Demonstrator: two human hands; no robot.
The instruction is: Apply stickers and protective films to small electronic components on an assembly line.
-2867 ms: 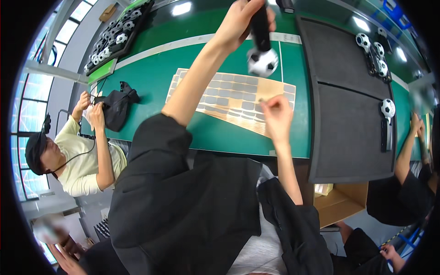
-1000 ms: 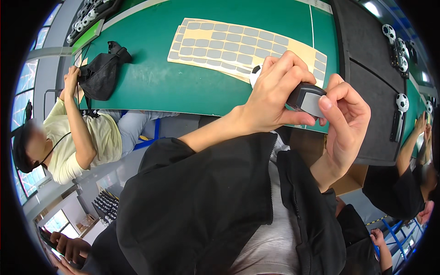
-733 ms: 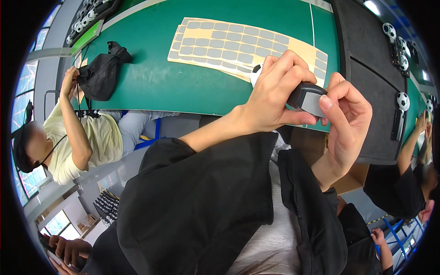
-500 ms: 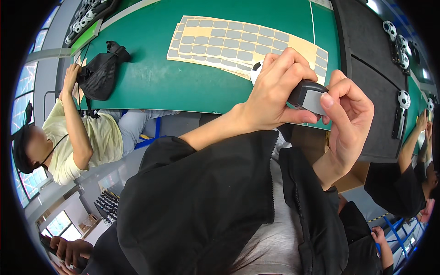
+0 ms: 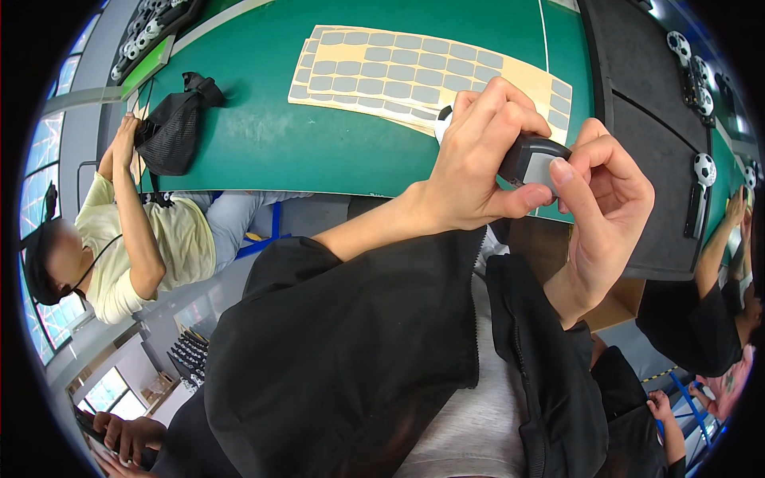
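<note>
One smooth black handle (image 5: 516,158) in left hand (image 5: 476,163); right hand (image 5: 610,185) pinching flat grey patch (image 5: 539,169).

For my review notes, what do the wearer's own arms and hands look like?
The left hand and right hand are both bare, with no gloves, rings or watch visible. The left forearm emerges from a loose black sleeve. The right forearm is bare down to black cloth. I see no cables or markings on either arm.
</note>
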